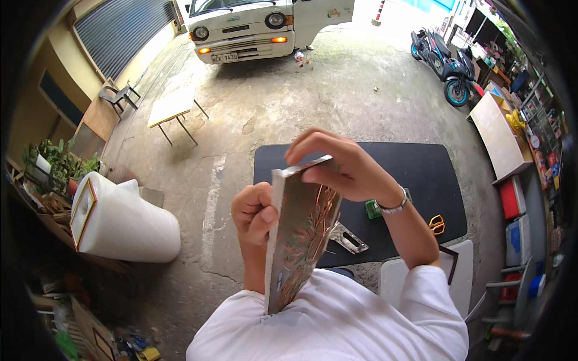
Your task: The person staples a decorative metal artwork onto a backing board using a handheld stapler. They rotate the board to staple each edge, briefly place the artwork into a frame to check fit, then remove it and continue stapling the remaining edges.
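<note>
I hold a flat panel (pixel 301 240) upright on edge against my white shirt, with a copper-and-green relief pattern on its face and a pale, silvery edge. My left hand (pixel 256 213) is closed on its left side. My right hand (pixel 328 165) curls over its top corner, thumb on the patterned face and fingers above the edge. Behind the panel, a dark tabletop (pixel 421 174) carries a silvery slotted piece (pixel 354 242), partly hidden, a green object (pixel 373 209) beside my right wrist and orange-handled scissors (pixel 436 224).
A white board (pixel 457 271) lies at the table's near right. A bubble-wrap roll (pixel 129 222), folding table (pixel 171 108) and plastic chair (pixel 117 95) stand left. A white van (pixel 241 36) is ahead; a scooter (pixel 439 63) and cluttered shelving (pixel 533 144) are on the right.
</note>
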The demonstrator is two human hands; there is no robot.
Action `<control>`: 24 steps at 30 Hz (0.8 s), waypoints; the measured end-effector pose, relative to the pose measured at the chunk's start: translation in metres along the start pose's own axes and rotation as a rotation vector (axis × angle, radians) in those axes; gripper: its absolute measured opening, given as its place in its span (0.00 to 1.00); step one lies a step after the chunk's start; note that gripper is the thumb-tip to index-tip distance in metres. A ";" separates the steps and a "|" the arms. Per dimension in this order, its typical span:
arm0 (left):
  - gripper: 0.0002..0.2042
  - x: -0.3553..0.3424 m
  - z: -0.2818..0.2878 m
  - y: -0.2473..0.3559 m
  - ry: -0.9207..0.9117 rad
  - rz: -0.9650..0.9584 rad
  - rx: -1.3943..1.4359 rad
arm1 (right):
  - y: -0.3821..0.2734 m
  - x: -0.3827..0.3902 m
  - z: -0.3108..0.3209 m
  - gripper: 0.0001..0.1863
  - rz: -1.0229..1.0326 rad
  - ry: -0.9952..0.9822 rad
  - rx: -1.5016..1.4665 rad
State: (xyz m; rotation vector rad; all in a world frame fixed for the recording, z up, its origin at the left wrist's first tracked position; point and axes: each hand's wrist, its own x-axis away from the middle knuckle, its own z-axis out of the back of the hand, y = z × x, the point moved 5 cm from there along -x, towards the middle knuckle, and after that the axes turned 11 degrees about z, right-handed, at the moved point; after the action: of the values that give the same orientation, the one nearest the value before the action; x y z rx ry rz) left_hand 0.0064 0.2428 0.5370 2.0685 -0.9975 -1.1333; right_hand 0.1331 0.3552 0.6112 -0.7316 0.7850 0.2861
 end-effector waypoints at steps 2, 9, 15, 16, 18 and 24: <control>0.20 -0.002 -0.011 0.002 -0.062 0.048 -0.008 | -0.005 0.022 0.015 0.10 0.007 0.176 0.182; 0.17 -0.002 -0.006 0.007 -0.088 0.097 -0.050 | 0.056 0.260 0.009 0.10 -0.798 0.650 0.682; 0.15 -0.006 -0.008 0.000 -0.132 0.097 -0.065 | 0.092 0.454 -0.169 0.31 -1.278 -0.466 0.729; 0.15 -0.005 -0.008 -0.001 -0.137 0.108 -0.059 | 0.089 0.458 -0.178 0.31 -1.199 -0.465 0.836; 0.14 -0.003 -0.007 -0.004 -0.154 0.113 -0.054 | 0.101 0.473 -0.187 0.31 -1.153 -0.490 0.833; 0.13 0.003 -0.003 -0.005 -0.171 0.112 -0.037 | 0.109 0.474 -0.173 0.15 -1.023 -0.317 0.705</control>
State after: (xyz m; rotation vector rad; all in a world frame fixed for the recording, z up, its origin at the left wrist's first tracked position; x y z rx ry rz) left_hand 0.0121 0.2433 0.5334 1.8866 -1.1493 -1.2769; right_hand 0.3113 0.3011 0.1303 -0.3224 0.1069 -0.7575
